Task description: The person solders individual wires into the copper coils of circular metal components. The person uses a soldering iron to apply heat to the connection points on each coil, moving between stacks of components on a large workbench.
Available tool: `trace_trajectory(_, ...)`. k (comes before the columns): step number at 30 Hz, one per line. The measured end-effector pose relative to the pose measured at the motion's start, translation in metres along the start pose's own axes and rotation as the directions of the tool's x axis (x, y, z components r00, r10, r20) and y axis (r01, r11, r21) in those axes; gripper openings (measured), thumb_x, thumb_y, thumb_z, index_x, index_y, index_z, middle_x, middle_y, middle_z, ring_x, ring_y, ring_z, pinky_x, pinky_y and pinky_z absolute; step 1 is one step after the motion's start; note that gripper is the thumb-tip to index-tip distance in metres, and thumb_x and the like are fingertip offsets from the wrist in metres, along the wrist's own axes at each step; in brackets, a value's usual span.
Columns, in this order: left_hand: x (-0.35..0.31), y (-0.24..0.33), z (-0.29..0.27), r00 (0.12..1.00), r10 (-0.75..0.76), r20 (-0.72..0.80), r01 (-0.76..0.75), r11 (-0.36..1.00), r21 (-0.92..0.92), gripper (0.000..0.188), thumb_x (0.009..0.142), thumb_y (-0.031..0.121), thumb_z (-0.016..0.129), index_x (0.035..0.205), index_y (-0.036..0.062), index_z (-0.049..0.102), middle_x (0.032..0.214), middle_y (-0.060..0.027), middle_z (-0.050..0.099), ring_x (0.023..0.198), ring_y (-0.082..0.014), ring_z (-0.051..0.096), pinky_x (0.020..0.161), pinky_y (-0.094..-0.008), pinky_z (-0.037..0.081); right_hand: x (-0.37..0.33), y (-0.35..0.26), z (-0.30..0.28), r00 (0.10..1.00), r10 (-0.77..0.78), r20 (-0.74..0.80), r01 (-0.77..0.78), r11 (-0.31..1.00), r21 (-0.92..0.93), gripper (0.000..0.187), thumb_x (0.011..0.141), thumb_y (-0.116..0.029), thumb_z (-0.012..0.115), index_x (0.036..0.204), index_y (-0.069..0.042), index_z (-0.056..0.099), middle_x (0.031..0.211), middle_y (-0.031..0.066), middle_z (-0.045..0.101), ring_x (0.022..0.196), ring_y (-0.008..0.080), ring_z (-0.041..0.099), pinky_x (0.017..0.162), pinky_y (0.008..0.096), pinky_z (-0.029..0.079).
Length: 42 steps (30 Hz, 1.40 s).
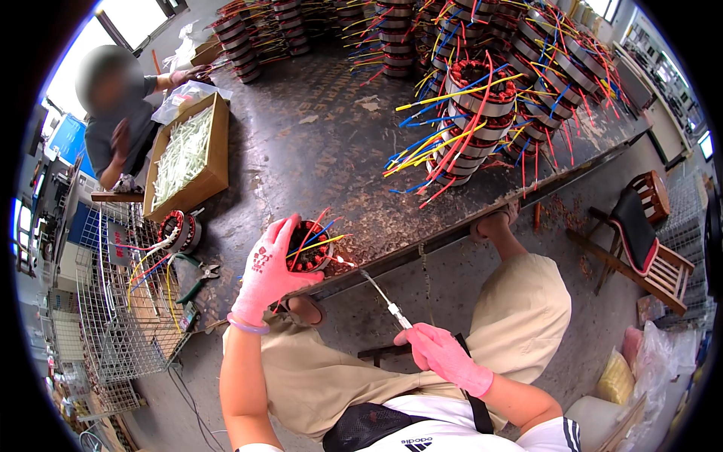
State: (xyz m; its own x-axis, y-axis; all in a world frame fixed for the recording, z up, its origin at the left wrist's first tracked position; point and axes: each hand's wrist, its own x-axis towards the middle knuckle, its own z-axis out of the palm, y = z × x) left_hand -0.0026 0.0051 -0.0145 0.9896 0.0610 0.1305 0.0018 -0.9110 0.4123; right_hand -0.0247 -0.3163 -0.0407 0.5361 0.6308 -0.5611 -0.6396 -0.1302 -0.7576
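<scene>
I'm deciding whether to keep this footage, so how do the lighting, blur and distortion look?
In the head view, windows at upper left are blown out to white; a co-worker's head is blurred; the small flame glows brightly; the left hand looks fairly sharp; fisheye distortion shows, with black corners.

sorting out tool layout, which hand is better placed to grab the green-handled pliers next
Likely the left hand: it is nearer the pliers, though touching the wired core. The right hand is farther and holds a slender tool.
</scene>
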Motion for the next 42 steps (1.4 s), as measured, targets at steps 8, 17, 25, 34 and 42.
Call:
trace_trajectory(8,0.0003,0.0005,-0.0001,1.0,-0.008,0.004,0.008,1.0,0.001,0.095,0.053,0.025,0.088,0.134,0.0002,0.044,0.128,-0.0162,0.052,0.115,-0.0343,0.054,0.098,-0.0394,0.045,-0.0006,-0.0054,0.0027,1.0,0.011,-0.009,-0.012,0.999,-0.042,0.03,0.101,-0.024,0.045,0.101,-0.001,0.062,0.059,-0.0026,0.044,0.052,0.005,0.038,0.048,0.0223,0.03)
trace_trajectory(17,0.0002,-0.0001,0.0006,1.0,-0.006,0.008,0.006,1.0,0.004,0.096,0.053,0.025,0.088,0.135,0.001,0.044,0.129,-0.0163,0.051,0.117,-0.0337,0.053,0.098,-0.0391,0.045,-0.0002,-0.0034,0.0011,1.0,-0.029,0.012,0.029,0.998,-0.051,0.03,0.101,-0.025,0.045,0.101,0.0,0.062,0.059,-0.002,0.045,0.053,0.0054,0.039,0.048,0.0228,0.031)
trace_trajectory(25,0.0004,0.0034,-0.001,1.0,-0.014,0.014,0.014,1.0,-0.013,0.096,0.053,0.024,0.088,0.135,0.001,0.044,0.129,-0.0162,0.051,0.116,-0.0338,0.053,0.098,-0.0391,0.045,0.0011,0.0014,0.0,1.0,-0.006,0.013,0.006,1.0,0.004,0.029,0.101,-0.025,0.045,0.099,-0.001,0.062,0.06,-0.0016,0.042,0.053,0.0063,0.039,0.048,0.0236,0.031)
trace_trajectory(34,0.0008,0.0047,-0.002,0.999,-0.021,0.024,0.022,1.0,-0.022,0.096,0.054,0.024,0.088,0.135,0.0011,0.043,0.13,-0.0161,0.051,0.117,-0.0339,0.053,0.098,-0.0393,0.045,0.0006,-0.0019,0.001,1.0,-0.018,0.009,0.018,1.0,-0.019,0.029,0.101,-0.024,0.045,0.099,-0.001,0.062,0.059,-0.0019,0.041,0.052,0.0066,0.038,0.048,0.0241,0.031)
trace_trajectory(42,0.0,0.0027,-0.0008,1.0,-0.015,0.022,0.015,1.0,-0.014,0.096,0.054,0.025,0.088,0.136,0.0014,0.043,0.131,-0.0164,0.05,0.118,-0.0343,0.052,0.099,-0.0395,0.044,0.0001,-0.0021,0.0003,1.0,-0.006,0.003,0.006,1.0,-0.012,0.03,0.101,-0.025,0.045,0.101,0.0,0.062,0.058,-0.0019,0.042,0.051,0.0059,0.037,0.048,0.0231,0.03)
